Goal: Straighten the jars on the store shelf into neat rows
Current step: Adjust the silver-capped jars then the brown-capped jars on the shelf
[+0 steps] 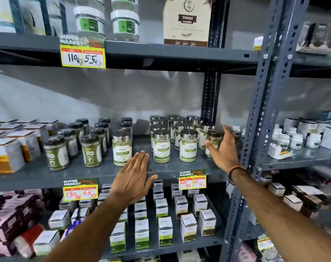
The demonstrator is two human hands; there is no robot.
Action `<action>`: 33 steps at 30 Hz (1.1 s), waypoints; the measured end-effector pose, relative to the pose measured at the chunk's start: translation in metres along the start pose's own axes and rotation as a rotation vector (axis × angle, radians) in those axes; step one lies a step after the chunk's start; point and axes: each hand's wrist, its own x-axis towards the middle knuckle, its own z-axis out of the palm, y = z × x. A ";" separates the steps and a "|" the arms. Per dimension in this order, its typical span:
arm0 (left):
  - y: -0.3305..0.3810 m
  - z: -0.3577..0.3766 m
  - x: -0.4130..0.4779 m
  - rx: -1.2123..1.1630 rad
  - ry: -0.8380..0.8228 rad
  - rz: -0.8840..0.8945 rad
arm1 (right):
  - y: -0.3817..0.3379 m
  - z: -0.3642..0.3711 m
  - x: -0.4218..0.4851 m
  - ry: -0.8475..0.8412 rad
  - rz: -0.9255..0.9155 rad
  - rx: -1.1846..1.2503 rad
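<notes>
Grey steel shelf (96, 173): middle level of a slotted rack, carrying the jars.
Silver-lid jars (177, 135): green-and-white labels, upright, in close rows running front to back at centre-right of the shelf.
Lone jar (122, 148): same silver-lid kind, upright, standing apart to the left of that block, near the front edge.
Black-lid jars (77, 140): green contents, upright, in loose diagonal rows on the left half.
Right hand (222, 150): at the right end of the block, fingers (228, 134) curled around a dark-lid jar (213, 142), thumb on its front; jar looks upright, blurred.
Left hand (133, 176): flat and spread, fingers released, holding nothing; it hovers before the front edge, fingertips just beside the lone jar.
Wrist: dark and orange band (236, 172) on the right arm.
Price tags (192, 179): yellow, handwritten, clipped to the shelf edges.
Boxes (164, 229): small white cartons in rows on the level below.
</notes>
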 end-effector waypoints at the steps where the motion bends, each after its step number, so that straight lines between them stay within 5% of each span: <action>1: -0.002 0.003 0.000 -0.004 -0.008 -0.005 | 0.004 0.003 0.003 -0.003 0.038 0.036; 20: -0.004 0.013 -0.001 0.057 0.013 0.011 | 0.043 0.015 0.015 -0.041 0.224 0.002; 33: -0.006 -0.004 -0.003 -0.024 -0.099 0.049 | -0.011 -0.006 -0.018 0.023 0.101 0.047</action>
